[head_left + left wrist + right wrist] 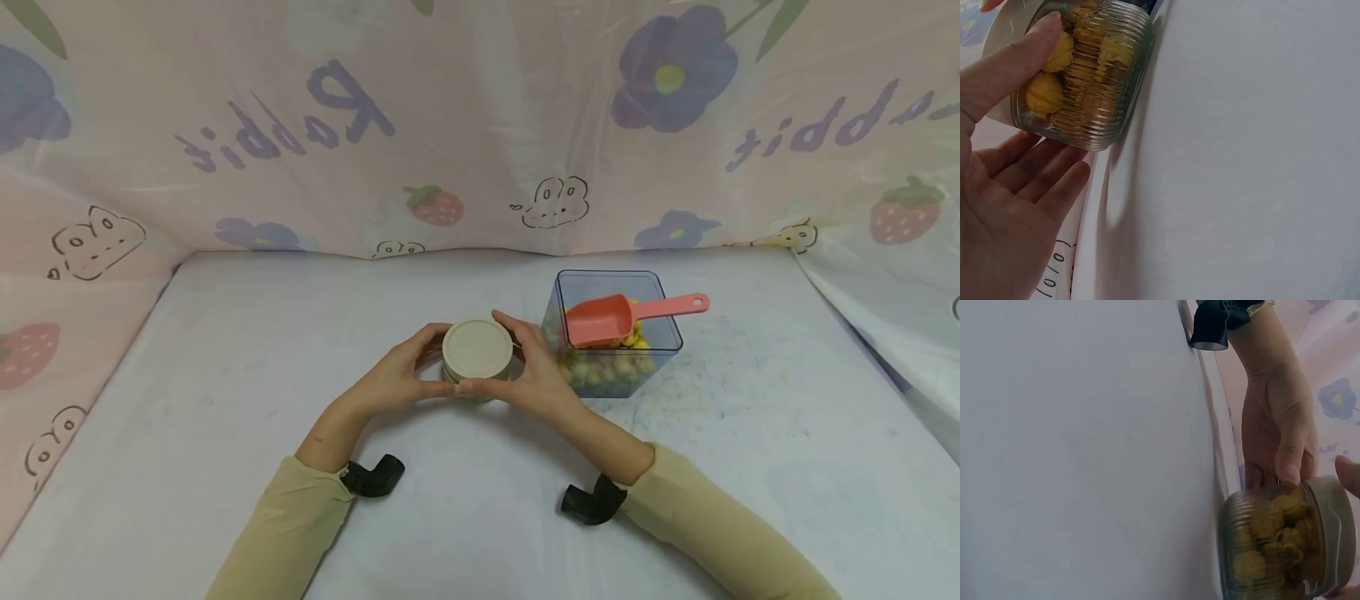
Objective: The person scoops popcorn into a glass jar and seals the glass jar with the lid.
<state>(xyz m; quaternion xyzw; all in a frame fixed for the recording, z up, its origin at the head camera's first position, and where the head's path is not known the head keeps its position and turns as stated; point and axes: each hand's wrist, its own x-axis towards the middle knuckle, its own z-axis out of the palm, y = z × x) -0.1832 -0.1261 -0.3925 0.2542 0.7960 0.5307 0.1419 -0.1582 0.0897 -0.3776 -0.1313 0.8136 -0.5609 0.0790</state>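
Note:
A ribbed glass jar [1107, 75] full of yellow dried flower buds stands on the white surface, its cream lid [477, 347] on top. My left hand [393, 375] holds the jar from the left, thumb along the near side and fingers around the far side. From the right, my right hand [543, 379] grips the lid area between thumb and fingers. The thumbs of both hands meet at the jar's near side. In the right wrist view, only the right hand's thumb [1349, 475] and a bit of finger show at the edge.
Right of the jar stands a clear square bin [611, 375] holding more yellow buds. A coral scoop [600, 321] lies in it, handle sticking out over the right rim. A printed curtain [480, 100] hangs around the back and sides of the white table [262, 350].

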